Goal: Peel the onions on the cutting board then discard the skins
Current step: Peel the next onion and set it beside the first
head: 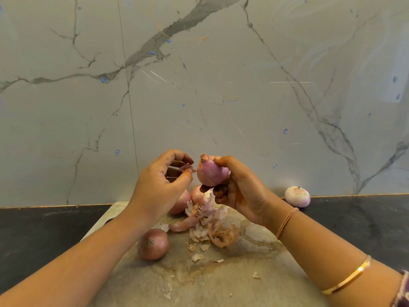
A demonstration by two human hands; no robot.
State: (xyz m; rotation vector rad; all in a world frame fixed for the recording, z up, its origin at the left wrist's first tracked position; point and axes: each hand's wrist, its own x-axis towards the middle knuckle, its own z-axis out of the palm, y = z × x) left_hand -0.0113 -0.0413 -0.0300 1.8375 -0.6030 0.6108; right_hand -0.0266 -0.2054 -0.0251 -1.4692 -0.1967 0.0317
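Head view, I log: right hand [241, 196], curled round the half-peeled onion [212, 173], held above the cutting board [243, 280]. Next: left hand [161, 185], at the onion's 9 o'clock, pinching a skin strip [182, 168]. Risks, my judgement: strip tears short if yanked; slick bulb slips from the grip; flakes drift off the board. Surface: skin pile [208, 220] mid-board, unpeeled onion [153, 244] at its 7 o'clock, peeled onion [297, 196] on the dark counter [44, 235] at 2 o'clock. Behind: marble wall [199, 85].

Skins [210, 222] are lying heaped at the middle of the cutting board [243, 282], a whole onion [152, 243] sitting just left of them and two more onions [180, 202] behind them by the far edge. A peeled onion [297, 196] is resting on the counter [44, 235] off the board's far right corner, against the wall [221, 85].
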